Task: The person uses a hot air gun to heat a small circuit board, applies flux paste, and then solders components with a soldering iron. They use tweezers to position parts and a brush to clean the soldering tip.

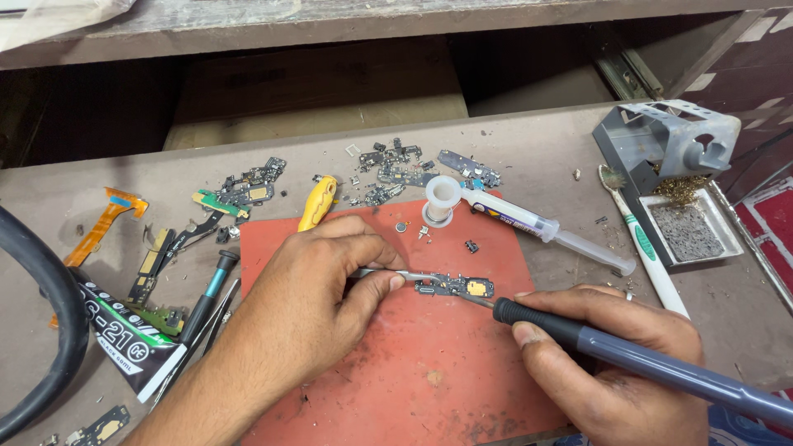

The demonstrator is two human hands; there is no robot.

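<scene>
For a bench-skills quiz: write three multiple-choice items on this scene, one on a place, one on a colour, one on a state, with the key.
1. Where does the small circuit board lie?
A. on the red mat
B. in the metal stand's tray
C. on the black cable

2. What colour is the tool handle beside the mat's top left corner?
A. blue
B. yellow
C. white

3. What does the right hand hold?
A. nothing
B. the syringe
C. the soldering iron

Key: 1 A, the board rests on the mat between both hands. 2 B, the yellow handle lies there. 3 C, its fingers wrap the iron's grip, tip at the board, while the left hand presses tweezers to it.
</scene>
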